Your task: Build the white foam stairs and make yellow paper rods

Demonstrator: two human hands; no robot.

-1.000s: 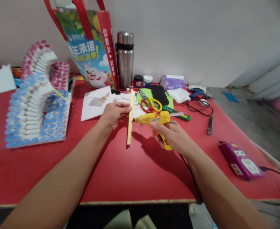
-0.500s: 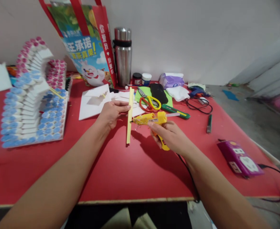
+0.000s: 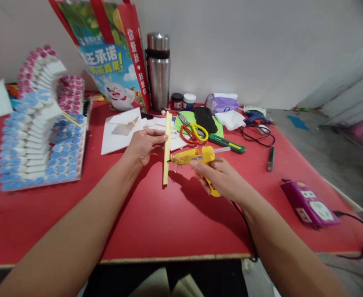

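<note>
Between the thumb and fingers of my left hand (image 3: 142,146) is a thin yellow strip (image 3: 166,165), held nearly upright in the view above the red table. My right hand (image 3: 217,173) is wrapped round the handle of a yellow hot glue gun (image 3: 194,156). Its nozzle points left and is at the strip's right edge, below my left fingertips; whether it touches I cannot tell. A clear glue stick (image 3: 222,149) sticks out of the gun's back end. Behind the strip lie white card pieces (image 3: 116,138).
Scissors (image 3: 196,131), a green utility knife (image 3: 227,143) and a dark phone-like slab (image 3: 205,119) lie behind the gun. A blue-and-pink craft model (image 3: 36,144) stands left. At the back are a bag (image 3: 107,62) and a steel flask (image 3: 159,74); right, a purple power socket (image 3: 309,204).
The glue gun's nozzle has moved slightly down along the strip's edge. My left hand keeps its hold on the strip, and the whole view has shifted a little.
</note>
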